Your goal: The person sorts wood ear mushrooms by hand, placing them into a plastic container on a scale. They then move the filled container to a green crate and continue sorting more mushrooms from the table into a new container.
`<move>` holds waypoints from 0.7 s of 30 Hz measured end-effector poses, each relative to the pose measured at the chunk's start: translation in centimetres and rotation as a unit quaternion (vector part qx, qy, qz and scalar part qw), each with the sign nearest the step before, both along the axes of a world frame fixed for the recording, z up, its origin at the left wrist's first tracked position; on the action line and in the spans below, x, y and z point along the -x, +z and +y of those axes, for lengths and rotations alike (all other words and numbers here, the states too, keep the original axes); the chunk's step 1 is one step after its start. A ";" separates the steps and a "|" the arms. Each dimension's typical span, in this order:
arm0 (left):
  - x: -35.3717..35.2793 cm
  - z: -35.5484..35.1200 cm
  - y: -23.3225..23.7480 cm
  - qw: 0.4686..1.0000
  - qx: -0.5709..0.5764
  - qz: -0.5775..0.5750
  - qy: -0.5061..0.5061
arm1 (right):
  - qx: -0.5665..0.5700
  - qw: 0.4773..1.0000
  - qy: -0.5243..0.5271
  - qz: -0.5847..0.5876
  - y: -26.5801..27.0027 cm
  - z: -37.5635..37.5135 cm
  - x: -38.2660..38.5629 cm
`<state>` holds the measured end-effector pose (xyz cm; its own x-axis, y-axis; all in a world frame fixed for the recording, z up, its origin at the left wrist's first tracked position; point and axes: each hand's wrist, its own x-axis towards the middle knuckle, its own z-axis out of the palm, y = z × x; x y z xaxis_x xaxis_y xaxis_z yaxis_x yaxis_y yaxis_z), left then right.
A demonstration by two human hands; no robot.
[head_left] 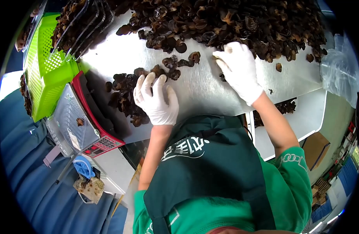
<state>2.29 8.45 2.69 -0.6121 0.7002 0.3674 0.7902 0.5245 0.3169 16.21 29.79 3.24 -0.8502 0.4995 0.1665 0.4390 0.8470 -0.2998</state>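
Observation:
Dark brown dried wood ear mushrooms lie in a large heap point(210, 23) along the far side of a shiny metal table point(202, 85). My left hand point(156, 102), in a white glove, rests with fingers spread at the edge of a smaller mushroom pile point(123, 87). Near the front edge of the big heap is my right hand point(239, 72), also gloved. Its fingers are curled in towards the thumb, and anything between them is too small to make out. A few loose mushrooms point(173, 66) lie between the two hands.
At the left stand a red weighing scale point(105, 144) with a clear tray point(76, 121) and a bright green basket point(51, 78). Clear plastic dividers point(88, 27) rise at the upper left. A white bin point(296, 121) holding mushrooms sits below right, near a plastic bag point(341, 70).

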 end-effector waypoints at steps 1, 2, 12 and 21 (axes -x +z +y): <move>-0.1 0.9 0.5 1.000 -0.016 -0.003 -0.017 | 0.011 1.000 -0.003 0.012 0.9 0.0 -1.0; 0.2 2.0 0.9 0.999 -0.015 -0.015 -0.050 | 0.023 1.000 0.001 -0.013 2.2 0.3 -2.6; 1.1 5.6 -2.4 0.994 0.064 0.019 -0.086 | 0.211 0.963 -0.140 -0.087 4.0 0.0 -12.5; 1.9 -3.5 -2.0 0.989 0.133 0.028 0.055 | 0.251 0.956 -0.150 -0.010 -1.6 -3.9 -4.8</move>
